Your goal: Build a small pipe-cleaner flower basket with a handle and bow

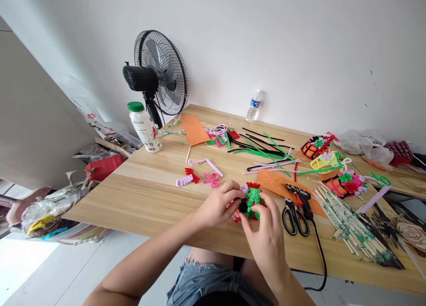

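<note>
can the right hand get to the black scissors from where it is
Probably yes: the scissors lie close beside the right hand with nothing over their near end, though it would first have to leave the pipe-cleaner piece.

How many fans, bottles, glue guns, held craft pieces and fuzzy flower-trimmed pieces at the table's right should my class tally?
Fan: 1
Bottles, white and clear: 2
Glue gun: 1
Held craft piece: 1
Fuzzy flower-trimmed pieces: 3
Total: 8
</note>
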The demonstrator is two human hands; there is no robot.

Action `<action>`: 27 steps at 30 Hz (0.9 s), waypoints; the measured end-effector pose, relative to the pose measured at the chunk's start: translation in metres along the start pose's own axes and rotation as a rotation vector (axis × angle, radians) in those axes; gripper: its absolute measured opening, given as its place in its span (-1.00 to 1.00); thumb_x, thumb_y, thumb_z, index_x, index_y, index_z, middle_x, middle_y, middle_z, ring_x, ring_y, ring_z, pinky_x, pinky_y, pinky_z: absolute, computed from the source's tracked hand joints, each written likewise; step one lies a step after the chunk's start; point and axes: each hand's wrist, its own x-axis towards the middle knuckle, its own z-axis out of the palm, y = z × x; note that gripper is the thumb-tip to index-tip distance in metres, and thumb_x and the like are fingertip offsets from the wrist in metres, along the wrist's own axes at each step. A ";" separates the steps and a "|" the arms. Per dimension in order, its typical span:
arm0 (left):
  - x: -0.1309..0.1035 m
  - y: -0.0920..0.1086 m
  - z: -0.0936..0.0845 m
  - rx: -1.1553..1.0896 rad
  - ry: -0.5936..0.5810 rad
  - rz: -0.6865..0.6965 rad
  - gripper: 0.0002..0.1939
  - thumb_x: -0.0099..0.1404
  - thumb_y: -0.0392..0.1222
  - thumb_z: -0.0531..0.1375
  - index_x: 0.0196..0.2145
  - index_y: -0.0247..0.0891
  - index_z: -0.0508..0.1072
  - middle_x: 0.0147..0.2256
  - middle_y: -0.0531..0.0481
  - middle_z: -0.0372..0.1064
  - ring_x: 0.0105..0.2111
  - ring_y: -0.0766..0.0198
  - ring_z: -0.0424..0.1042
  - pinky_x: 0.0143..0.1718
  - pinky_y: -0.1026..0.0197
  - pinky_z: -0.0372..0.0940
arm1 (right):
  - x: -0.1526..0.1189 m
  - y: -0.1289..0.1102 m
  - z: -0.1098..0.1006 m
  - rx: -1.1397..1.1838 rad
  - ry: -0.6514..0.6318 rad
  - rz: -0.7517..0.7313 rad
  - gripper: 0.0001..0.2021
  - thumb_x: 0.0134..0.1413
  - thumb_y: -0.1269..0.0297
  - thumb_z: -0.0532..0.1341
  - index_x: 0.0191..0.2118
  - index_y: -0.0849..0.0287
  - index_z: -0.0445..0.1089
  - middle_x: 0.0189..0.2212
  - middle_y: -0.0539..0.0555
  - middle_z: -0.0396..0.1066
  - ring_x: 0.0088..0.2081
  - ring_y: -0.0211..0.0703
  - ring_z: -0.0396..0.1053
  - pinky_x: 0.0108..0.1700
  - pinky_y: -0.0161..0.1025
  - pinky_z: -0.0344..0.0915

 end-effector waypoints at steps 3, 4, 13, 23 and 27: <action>0.003 0.005 -0.007 -0.006 -0.074 -0.009 -0.80 0.34 -0.33 0.06 -0.12 -0.22 0.40 -0.08 -0.19 0.30 -0.08 0.17 0.40 -0.09 0.13 0.39 | 0.001 0.008 -0.001 0.079 -0.074 -0.008 -0.95 0.19 0.38 0.19 -0.24 0.15 0.27 0.06 0.30 0.30 0.11 0.09 0.32 0.04 0.03 0.40; 0.004 0.007 -0.009 -0.013 -0.099 -0.021 -0.79 0.33 -0.33 0.06 -0.11 -0.22 0.39 -0.05 -0.20 0.29 -0.07 0.17 0.40 -0.08 0.12 0.39 | 0.003 0.012 -0.003 0.107 -0.100 -0.012 -0.96 0.20 0.39 0.18 -0.25 0.14 0.28 0.07 0.29 0.30 0.11 0.07 0.32 0.04 0.00 0.41; 0.023 -0.002 -0.021 -0.062 -0.294 0.040 -0.77 0.37 -0.19 0.09 -0.07 -0.21 0.45 0.03 -0.25 0.33 0.01 0.06 0.37 0.04 0.00 0.31 | 0.011 0.025 -0.013 0.131 -0.114 -0.036 -0.91 0.17 0.41 0.15 -0.24 0.14 0.39 0.05 0.26 0.32 0.07 0.06 0.37 0.00 -0.03 0.44; 0.025 -0.022 -0.021 -0.356 -0.333 0.028 -0.72 0.39 -0.06 0.07 -0.08 -0.21 0.46 0.03 -0.27 0.24 0.15 0.06 0.25 0.15 -0.03 0.23 | 0.008 0.018 -0.009 0.101 -0.081 -0.052 -0.88 0.14 0.49 0.16 -0.29 0.17 0.40 0.01 0.30 0.30 0.04 0.09 0.38 -0.01 0.00 0.43; 0.025 -0.024 -0.016 -0.345 -0.295 0.037 -0.74 0.37 -0.04 0.09 -0.14 -0.20 0.48 -0.01 -0.25 0.24 0.13 0.07 0.25 0.14 -0.03 0.24 | 0.008 0.017 -0.006 0.084 -0.032 -0.087 -0.84 0.14 0.52 0.15 -0.27 0.14 0.41 -0.01 0.27 0.33 0.03 0.06 0.39 0.00 -0.01 0.43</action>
